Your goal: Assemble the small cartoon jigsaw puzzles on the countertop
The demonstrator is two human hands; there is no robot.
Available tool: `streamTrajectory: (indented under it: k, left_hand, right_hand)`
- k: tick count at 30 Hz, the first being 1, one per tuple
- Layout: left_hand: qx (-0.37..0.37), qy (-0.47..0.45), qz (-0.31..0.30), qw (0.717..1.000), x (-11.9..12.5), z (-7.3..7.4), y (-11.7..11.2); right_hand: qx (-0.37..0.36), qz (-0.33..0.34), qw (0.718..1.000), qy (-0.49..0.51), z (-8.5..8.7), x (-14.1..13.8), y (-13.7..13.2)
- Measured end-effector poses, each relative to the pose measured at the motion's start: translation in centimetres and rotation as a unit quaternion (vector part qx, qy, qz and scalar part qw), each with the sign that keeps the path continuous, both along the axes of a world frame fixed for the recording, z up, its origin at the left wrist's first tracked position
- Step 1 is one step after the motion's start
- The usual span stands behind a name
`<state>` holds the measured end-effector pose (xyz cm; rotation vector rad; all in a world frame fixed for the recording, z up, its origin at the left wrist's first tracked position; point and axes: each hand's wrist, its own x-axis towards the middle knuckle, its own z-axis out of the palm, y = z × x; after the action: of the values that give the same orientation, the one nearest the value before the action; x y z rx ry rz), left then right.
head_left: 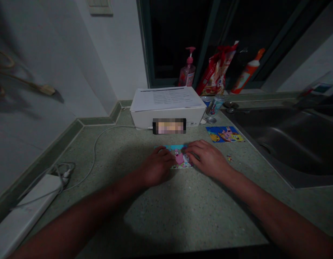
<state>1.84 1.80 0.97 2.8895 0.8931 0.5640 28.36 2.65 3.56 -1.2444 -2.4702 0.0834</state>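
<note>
A small colourful cartoon puzzle point(179, 157) lies flat on the speckled green countertop point(188, 208). My left hand point(155, 166) rests on its left edge with fingers curled down onto it. My right hand point(208, 158) lies on its right edge, fingers bent and pressing down on the pieces. A second cartoon picture card point(225, 133) lies flat further back to the right, apart from both hands. A tiny loose piece point(229, 158) sits just right of my right hand.
A white box point(167, 112) topped with printed paper stands behind the puzzle, a phone point(169, 126) leaning on its front. A steel sink point(290, 144) is at right. A pump bottle point(187, 72), red bag point(216, 70) and orange bottle point(247, 72) line the sill. A power strip point(28, 201) with cables lies left.
</note>
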Motion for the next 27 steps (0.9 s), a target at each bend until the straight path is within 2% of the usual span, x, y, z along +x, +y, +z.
streamTrajectory:
  k: [4,8,12,20,27]
  left_hand:
    - [0.005,-0.059,0.004,0.998,-0.5,0.2,0.2]
    - [0.006,-0.123,0.088,0.989,-1.9,1.5,0.6]
    - [-0.016,-0.119,0.154,0.981,-4.1,2.3,0.8]
    - [-0.003,-0.105,0.201,0.974,-6.9,0.2,0.7]
    - [-0.031,-0.091,0.175,0.98,-6.6,0.3,0.4]
  right_hand:
    - [0.012,-0.01,1.0,0.007,0.1,0.7,0.3]
    - [0.031,-0.041,0.999,0.007,0.7,1.8,0.9]
    - [0.044,-0.079,0.996,-0.017,1.0,3.1,1.4]
    - [0.007,-0.119,0.988,-0.095,1.3,4.9,2.0]
    - [-0.017,-0.143,0.978,-0.152,1.4,5.5,2.1]
